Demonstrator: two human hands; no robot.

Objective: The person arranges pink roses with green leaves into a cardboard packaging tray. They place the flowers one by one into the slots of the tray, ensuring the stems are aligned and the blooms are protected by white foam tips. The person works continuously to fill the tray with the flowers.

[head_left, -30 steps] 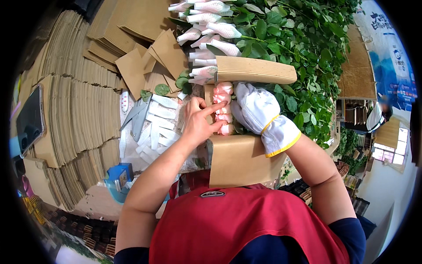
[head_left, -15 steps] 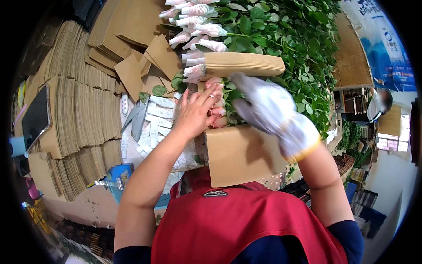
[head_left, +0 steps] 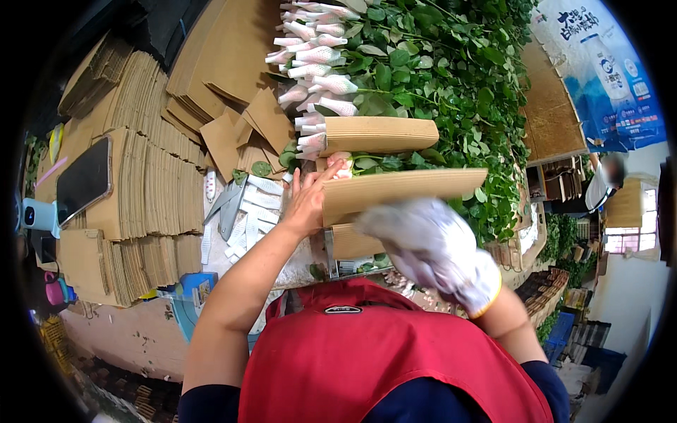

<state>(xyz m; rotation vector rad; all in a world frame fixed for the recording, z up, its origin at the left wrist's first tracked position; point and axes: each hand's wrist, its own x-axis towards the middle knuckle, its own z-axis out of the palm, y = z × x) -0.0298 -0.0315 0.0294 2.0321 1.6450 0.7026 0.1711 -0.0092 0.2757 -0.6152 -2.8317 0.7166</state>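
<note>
My bare left hand [head_left: 306,206] lies beside pink rose heads [head_left: 341,163], fingers stretched out along them and touching the left end of a corrugated cardboard sheet [head_left: 402,187]. That sheet is folded up over the roses and hides most of them; green leaves show behind its upper edge. My right hand [head_left: 416,233], in a white glove with a yellow cuff, is at the near side of the sheet. Its fingers are smeared by motion. Just beyond lies a cardboard-wrapped bundle [head_left: 381,134] with net-sleeved flower heads [head_left: 310,137] at its left end.
Leafy stems [head_left: 451,77] with several white-netted heads [head_left: 317,56] fill the far side. Stacked cardboard [head_left: 151,183] stands left, with a phone [head_left: 84,182] against it. Grey scissors-like tool [head_left: 227,208] and loose white net sleeves [head_left: 257,211] lie by my left hand. Another person [head_left: 599,180] stands far right.
The near cardboard flap, flat before, has come up and over the rose heads. My right hand has moved from above the stems to the sheet's near side. My left hand stays by the roses.
</note>
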